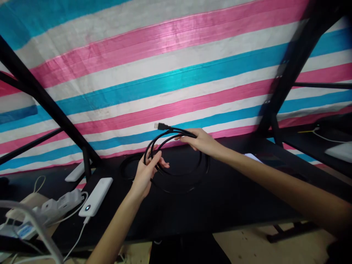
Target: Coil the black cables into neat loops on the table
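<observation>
The left hand (147, 172) is curled shut round several strands of a black cable (176, 190), gripping the coil at its 9 o'clock edge. The right hand (202, 142) is closed over the strands near 1 o'clock on the same loop. The two hands are set apart, each clamped on the coil, and the right hand sits farther from the body and higher. The coil hangs between them as a rough ring, slightly tilted and held just above the counter (220, 205). Whether its lowest arc touches the top cannot be told. The cable's free end carries a plug (159, 126). It sticks out at about 11 o'clock from the ring, pointing left, and lies nearer the right hand than the left. A second dark loop (128, 169) seems to lie on the counter just at 9 o'clock of the left hand. Farther out at 8 o'clock lie a white power bank (96, 194) and a power strip (59, 205). A striped tarp (176, 73) fills the back at 12 o'clock.
</observation>
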Available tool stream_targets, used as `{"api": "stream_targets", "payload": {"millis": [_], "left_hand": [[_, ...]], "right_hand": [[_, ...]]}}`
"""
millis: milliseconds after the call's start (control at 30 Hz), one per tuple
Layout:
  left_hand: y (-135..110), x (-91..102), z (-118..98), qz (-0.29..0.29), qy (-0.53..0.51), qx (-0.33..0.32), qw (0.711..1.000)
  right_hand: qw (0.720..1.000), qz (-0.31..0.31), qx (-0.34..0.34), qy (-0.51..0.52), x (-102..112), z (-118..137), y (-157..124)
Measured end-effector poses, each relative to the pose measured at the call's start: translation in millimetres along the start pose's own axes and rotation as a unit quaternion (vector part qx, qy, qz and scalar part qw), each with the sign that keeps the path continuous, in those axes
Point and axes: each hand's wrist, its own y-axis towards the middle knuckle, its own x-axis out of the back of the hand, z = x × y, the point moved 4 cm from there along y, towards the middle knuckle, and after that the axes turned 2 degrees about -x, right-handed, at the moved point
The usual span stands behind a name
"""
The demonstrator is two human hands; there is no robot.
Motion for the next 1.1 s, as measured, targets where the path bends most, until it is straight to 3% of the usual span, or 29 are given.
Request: {"api": "stream_targets", "payload": {"millis": [133, 233, 300, 367, 433, 467, 533, 600, 667, 733, 867, 967, 1100], "left_hand": [[3.0, -13.5, 4.2, 0.047, 0.148, -0.014, 0.988], [5.7, -19.1, 6.1, 0.114, 0.276, 0.0, 0.954], [8.0, -20.0, 1.5, 0.135, 0.33, -0.009, 0.934], [10.3, -20.9, -7.8, 0.146, 0.361, -0.029, 0.921], [11.6, -23.4, -18.7, 0.181, 0.377, -0.045, 0.907], [12.3, -23.9, -24.6, 0.192, 0.381, -0.054, 0.903], [14.8, -21.0, -37.2, 0.179, 0.375, -0.083, 0.906], [17.9, -13.3, -44.9, 0.135, 0.338, -0.102, 0.926], [20.8, -5.9, -40.9, 0.103, 0.271, -0.08, 0.954], [23.0, -3.0, -26.6, 0.082, 0.187, -0.036, 0.978], [27.1, -5.4, 2.1, -0.014, 0.047, -0.034, 0.998], [31.5, -2.2, 6.4, -0.061, 0.029, -0.055, 0.996], [37.8, 5.7, -6.4, 0.002, 0.129, -0.02, 0.991]], "right_hand": [[0.99, 0.028, 0.064, -0.119, -15.9, 2.4, -14.3], [0.955, 0.063, 0.112, -0.266, -27.7, 4.0, -25.0], [0.931, 0.044, 0.134, -0.336, -28.9, 5.8, -28.7], [0.916, -0.016, 0.174, -0.362, -25.1, 10.5, -29.9], [0.917, -0.049, 0.204, -0.341, -20.9, 13.3, -28.6], [0.931, -0.027, 0.19, -0.311, -20.1, 11.1, -26.3], [0.971, 0.067, 0.087, -0.214, -19.8, -0.6, -20.2], [0.99, 0.103, -0.044, -0.088, -16.1, -13.5, -16.4], [0.993, 0.044, -0.104, 0.035, -8.3, -19.1, -13.6], [0.984, -0.02, -0.105, 0.144, -4.5, -19.3, -11.8], [0.948, -0.054, -0.13, 0.287, -17.1, -20.6, -10.0], [0.955, -0.044, -0.103, 0.273, -22.1, -19.8, -8.0], [0.991, 0.056, -0.037, 0.116, -15.6, -7.3, -5.2]]}}
